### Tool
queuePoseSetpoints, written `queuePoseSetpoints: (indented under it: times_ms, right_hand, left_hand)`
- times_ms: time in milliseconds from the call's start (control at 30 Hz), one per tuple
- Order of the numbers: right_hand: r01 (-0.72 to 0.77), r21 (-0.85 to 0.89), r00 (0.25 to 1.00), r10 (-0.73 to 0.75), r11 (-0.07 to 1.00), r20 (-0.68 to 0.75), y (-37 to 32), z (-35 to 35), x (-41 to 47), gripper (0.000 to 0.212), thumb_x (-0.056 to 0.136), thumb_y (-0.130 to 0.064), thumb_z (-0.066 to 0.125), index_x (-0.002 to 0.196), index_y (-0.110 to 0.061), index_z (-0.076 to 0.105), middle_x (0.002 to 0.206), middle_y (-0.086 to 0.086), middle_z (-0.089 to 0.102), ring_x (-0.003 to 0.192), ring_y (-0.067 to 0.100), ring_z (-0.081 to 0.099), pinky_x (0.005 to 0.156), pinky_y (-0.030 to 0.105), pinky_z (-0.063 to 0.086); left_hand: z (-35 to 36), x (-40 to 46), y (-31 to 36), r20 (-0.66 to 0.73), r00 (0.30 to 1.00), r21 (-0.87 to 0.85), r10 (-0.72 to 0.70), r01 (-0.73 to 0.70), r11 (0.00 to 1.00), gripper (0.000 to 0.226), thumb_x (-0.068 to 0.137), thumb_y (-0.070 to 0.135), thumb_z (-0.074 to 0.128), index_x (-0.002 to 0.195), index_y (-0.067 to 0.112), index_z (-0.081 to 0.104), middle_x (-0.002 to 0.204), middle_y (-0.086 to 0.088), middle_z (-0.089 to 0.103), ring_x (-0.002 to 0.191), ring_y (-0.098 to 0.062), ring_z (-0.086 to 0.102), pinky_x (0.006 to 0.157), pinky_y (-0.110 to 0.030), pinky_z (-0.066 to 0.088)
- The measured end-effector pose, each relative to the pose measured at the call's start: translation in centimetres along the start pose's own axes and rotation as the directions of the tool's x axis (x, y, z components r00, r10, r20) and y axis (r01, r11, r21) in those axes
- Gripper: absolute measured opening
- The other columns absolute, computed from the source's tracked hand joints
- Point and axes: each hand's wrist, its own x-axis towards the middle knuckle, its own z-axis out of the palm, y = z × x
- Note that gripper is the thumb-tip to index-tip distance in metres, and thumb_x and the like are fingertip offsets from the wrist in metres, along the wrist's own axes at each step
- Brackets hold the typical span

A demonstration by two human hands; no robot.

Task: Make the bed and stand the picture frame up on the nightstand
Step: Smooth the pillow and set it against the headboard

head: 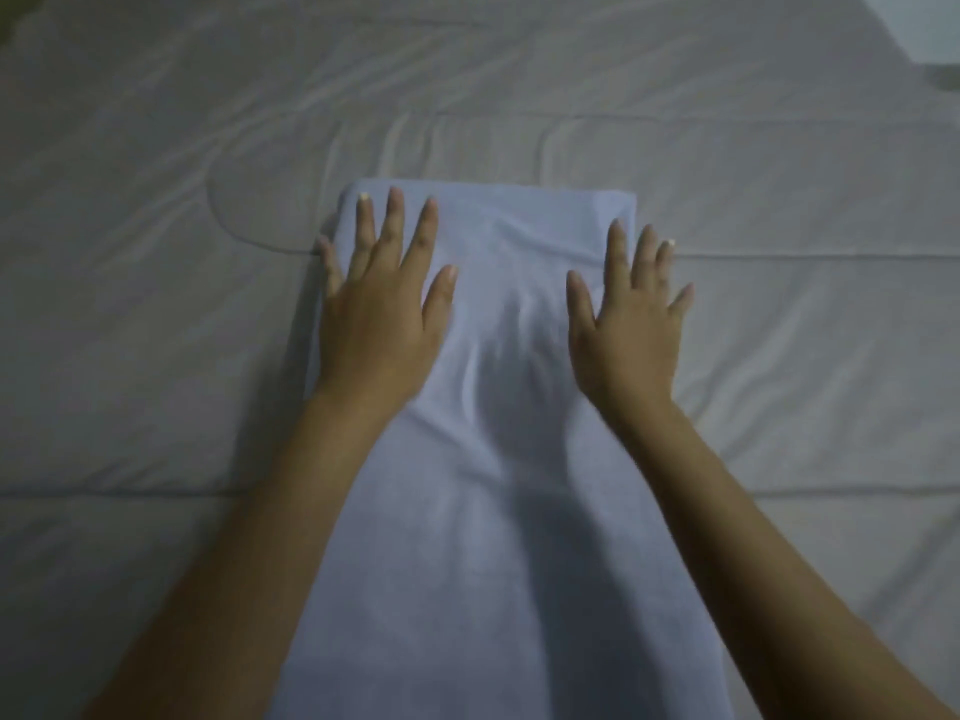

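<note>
Both my left hand point(376, 324) and right hand point(628, 335) lie flat, fingers point(395, 220) spread and gripping nothing, on the folded blanket point(498, 407) under them on the bed point(156, 314), so I'd press evenly outward to chase the creases between them.

Under my left hand point(376, 324) and my right hand point(626, 340) lies a folded pale blue cloth point(493, 511), soft and matt, with a fine, slightly fuzzy nap like towelling or fleece. It puckers into shallow creases between my palms. The bed point(156, 356) beneath it is covered in a whitish woven sheet, matt too, thinner and smoother in look, rumpled with long wrinkles toward the far edge and crossed by stitched seam lines. The light is too dim to judge the weave.
</note>
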Motion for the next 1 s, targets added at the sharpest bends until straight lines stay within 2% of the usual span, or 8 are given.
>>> queuePoseSetpoints:
  times_ms: [67,200,300,400,533,700,867,1000]
  right_hand:
    - [0.083,0.044,0.997,-0.083,0.996,0.003,0.5,-0.1,-6.4,0.062,0.097,-0.046,0.031,0.152,-0.019,0.021,0.160,0.010,0.014,0.149,0.029,0.010,0.117,0.051,0.008]
    - [0.302,-0.184,0.885,-0.203,0.935,0.420,3.0,2.5,-12.8,0.061,0.096,-0.051,0.027,0.152,-0.026,0.024,0.160,0.001,0.017,0.149,0.027,0.015,0.115,0.057,0.024]
    - [0.062,-0.066,0.960,-0.042,0.996,0.276,0.8,-0.5,-11.5,0.061,0.099,-0.048,0.030,0.153,-0.025,0.013,0.162,0.006,0.005,0.150,0.027,0.002,0.121,0.048,0.004]
    - [0.107,-0.027,0.993,-0.106,0.994,0.047,0.8,-2.6,-14.2,0.062,0.097,-0.048,0.032,0.152,-0.025,0.016,0.160,0.000,0.004,0.150,0.026,0.003,0.121,0.042,-0.001]
    - [0.298,-0.179,0.878,-0.195,0.938,0.438,3.9,0.8,-19.1,0.066,0.094,-0.056,0.024,0.151,-0.022,0.025,0.160,0.003,0.013,0.147,0.029,0.018,0.112,0.057,0.024]
    - [0.058,-0.016,0.996,-0.057,0.998,0.074,0.9,-2.2,-14.8,0.067,0.093,-0.054,0.028,0.152,-0.024,0.019,0.161,0.004,0.006,0.150,0.027,0.005,0.119,0.046,0.002]
    - [0.225,-0.182,0.904,-0.136,0.957,0.406,1.9,1.9,-14.3,0.064,0.093,-0.053,0.022,0.151,-0.027,0.022,0.160,0.001,0.013,0.149,0.027,0.010,0.115,0.060,0.020]
    - [0.050,-0.023,0.992,-0.047,0.998,0.113,-0.3,0.6,-8.3,0.060,0.098,-0.047,0.031,0.152,-0.024,0.021,0.162,0.008,0.009,0.150,0.029,0.005,0.118,0.050,0.007]
  left_hand:
    - [0.6,-6.1,-0.2,0.077,0.997,0.029,0.003,-0.005,1.000,0.056,0.099,0.042,0.024,0.152,0.023,0.029,0.161,-0.007,0.023,0.149,-0.033,0.018,0.115,-0.063,0.017]
    - [3.0,-11.2,-1.3,0.455,0.890,0.159,-0.036,-0.042,0.986,0.067,0.093,0.053,0.015,0.149,0.023,0.036,0.159,-0.008,0.028,0.148,-0.033,0.024,0.112,-0.064,0.027]
    - [-0.4,-10.3,0.7,0.273,0.961,0.061,-0.051,0.036,0.998,0.072,0.091,0.055,0.012,0.152,0.021,0.028,0.161,-0.012,0.020,0.150,-0.036,0.014,0.115,-0.063,0.013]
    - [-1.6,-14.1,0.6,0.107,0.994,0.060,-0.033,0.027,0.998,0.059,0.097,0.043,0.027,0.152,0.022,0.026,0.162,-0.009,0.018,0.150,-0.035,0.011,0.116,-0.060,0.009]
    - [1.4,-19.1,-0.6,0.465,0.885,0.171,-0.027,-0.060,0.983,0.061,0.095,0.049,0.024,0.148,0.022,0.039,0.159,-0.008,0.027,0.146,-0.036,0.026,0.107,-0.066,0.032]
    - [-1.9,-14.1,0.5,-0.008,0.999,0.022,-0.054,0.054,0.998,0.060,0.096,0.039,0.032,0.150,0.013,0.033,0.158,-0.016,0.026,0.147,-0.042,0.017,0.116,-0.058,0.013]
    - [2.8,-12.7,-0.3,0.396,0.918,0.195,-0.036,-0.046,0.980,0.063,0.093,0.046,0.025,0.147,0.019,0.041,0.157,-0.011,0.032,0.145,-0.039,0.027,0.110,-0.066,0.027]
    - [1.5,-5.9,0.2,0.027,0.998,0.120,-0.049,0.045,0.992,0.059,0.094,0.041,0.031,0.147,0.016,0.039,0.156,-0.015,0.032,0.146,-0.041,0.025,0.112,-0.063,0.022]
